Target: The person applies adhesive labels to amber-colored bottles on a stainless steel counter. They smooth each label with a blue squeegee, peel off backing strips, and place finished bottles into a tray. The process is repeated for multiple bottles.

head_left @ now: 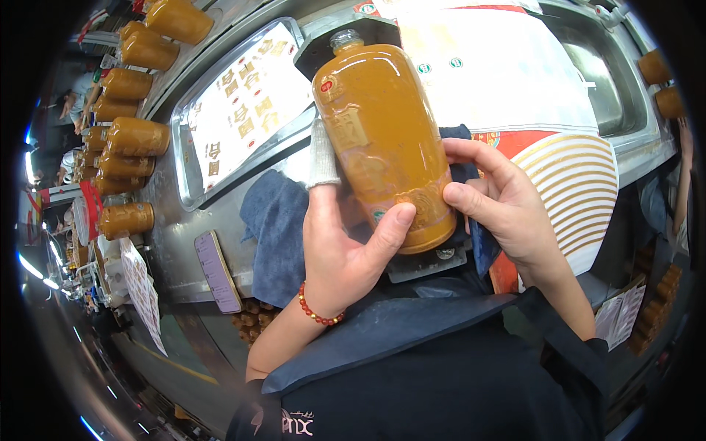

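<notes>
An amber-brown glass bottle (390, 125) with a clear neck leans in front of me, its neck pointing away and slightly left. Gold and red decals show on its face, and a small green one lies near the base. My left hand (346, 242) wraps the lower left side, thumb on the front; a pale knit finger sleeve (322, 158) covers some of its fingers. On the lower right side, my right hand (507, 202) has its thumb and forefinger at the glass. Behind the bottle's neck is a dark stand (382, 31), partly hidden.
A metal tray (193, 192) with a decal sheet (243, 95) lies left. A blue cloth (276, 228) and a phone (218, 272) rest nearby. White sheets (507, 70) and a gold-striped sheet (570, 191) cover the right. Several amber bottles (136, 136) line the far left; a sink (599, 73) is right.
</notes>
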Tool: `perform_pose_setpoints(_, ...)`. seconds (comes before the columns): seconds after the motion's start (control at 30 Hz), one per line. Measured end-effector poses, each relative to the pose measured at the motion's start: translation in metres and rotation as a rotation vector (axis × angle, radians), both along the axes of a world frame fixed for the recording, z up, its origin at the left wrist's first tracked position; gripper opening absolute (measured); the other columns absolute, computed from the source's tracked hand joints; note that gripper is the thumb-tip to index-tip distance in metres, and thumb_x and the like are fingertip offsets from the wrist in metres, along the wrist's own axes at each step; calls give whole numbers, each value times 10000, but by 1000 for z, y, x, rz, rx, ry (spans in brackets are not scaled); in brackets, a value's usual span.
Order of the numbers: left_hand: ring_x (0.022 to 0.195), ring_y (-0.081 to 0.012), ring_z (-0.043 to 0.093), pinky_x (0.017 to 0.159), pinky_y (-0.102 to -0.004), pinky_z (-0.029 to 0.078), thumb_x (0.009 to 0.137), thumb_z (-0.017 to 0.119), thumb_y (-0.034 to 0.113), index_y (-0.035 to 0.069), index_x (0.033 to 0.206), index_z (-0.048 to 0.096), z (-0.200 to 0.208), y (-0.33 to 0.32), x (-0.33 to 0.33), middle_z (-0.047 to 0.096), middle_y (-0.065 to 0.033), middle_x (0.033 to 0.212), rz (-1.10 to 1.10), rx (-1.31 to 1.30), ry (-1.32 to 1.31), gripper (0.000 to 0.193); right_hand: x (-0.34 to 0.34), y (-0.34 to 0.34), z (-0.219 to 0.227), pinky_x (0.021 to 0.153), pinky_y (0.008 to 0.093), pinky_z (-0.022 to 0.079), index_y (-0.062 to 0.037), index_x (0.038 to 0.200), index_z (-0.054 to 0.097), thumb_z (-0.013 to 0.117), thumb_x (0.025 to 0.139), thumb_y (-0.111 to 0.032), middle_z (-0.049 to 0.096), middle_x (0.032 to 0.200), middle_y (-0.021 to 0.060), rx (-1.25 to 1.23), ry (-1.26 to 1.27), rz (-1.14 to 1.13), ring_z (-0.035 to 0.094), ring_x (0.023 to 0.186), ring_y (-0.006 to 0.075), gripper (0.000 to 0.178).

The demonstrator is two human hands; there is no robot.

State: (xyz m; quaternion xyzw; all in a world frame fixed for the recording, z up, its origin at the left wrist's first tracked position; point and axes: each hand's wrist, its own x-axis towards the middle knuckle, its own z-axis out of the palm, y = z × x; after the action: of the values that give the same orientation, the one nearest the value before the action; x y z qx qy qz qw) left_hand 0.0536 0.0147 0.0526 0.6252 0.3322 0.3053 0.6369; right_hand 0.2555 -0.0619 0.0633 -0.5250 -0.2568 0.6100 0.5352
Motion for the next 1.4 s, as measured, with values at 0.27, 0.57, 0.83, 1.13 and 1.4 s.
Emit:
perform_pose_setpoints(0.27,1027,-174,685,888,-315,543,935,771,155,-92,1355,424,-4,-3,5,693,-166,1162,133,87,-17,598,17,3,2,897,235,536,30,1292,632,636,1015,-124,698,1071,40,151,-50,-364,656,967,89,316)
perform_pose_setpoints(0.57,1392,-251,466,1181,-397,345,988,656,104,-99,1537,231,-2,-1,1,442,-197,1506,13,50,0,724,34,-5,-11,847,242,567,21,1156,693,743,893,-18,725,1029,60,2,-211,-168,687,914,100,271)
perform_pose_setpoints(0.83,1403,-270,457,1166,-413,373,954,711,107,-89,1579,169,-10,3,0,409,-191,1536,31,56,-75,851,30,-7,1,764,222,564,39,1135,676,753,910,-70,710,985,55,156,-282,-133,679,851,102,261)
perform_pose_setpoints(1.13,1432,-273,424,1193,-418,331,963,716,141,-88,1573,183,-15,10,-10,371,-197,1563,-30,8,-77,842,30,1,-4,826,261,559,14,1157,687,739,931,-75,700,977,49,251,-342,40,666,925,100,248)
perform_pose_setpoints(1.4,1438,-294,422,1185,-387,329,908,786,294,-122,1586,130,0,22,-11,407,-244,1531,26,389,134,1031,51,0,-19,783,188,517,-9,1140,688,522,1094,-208,677,979,16,120,-236,7,621,876,45,263)
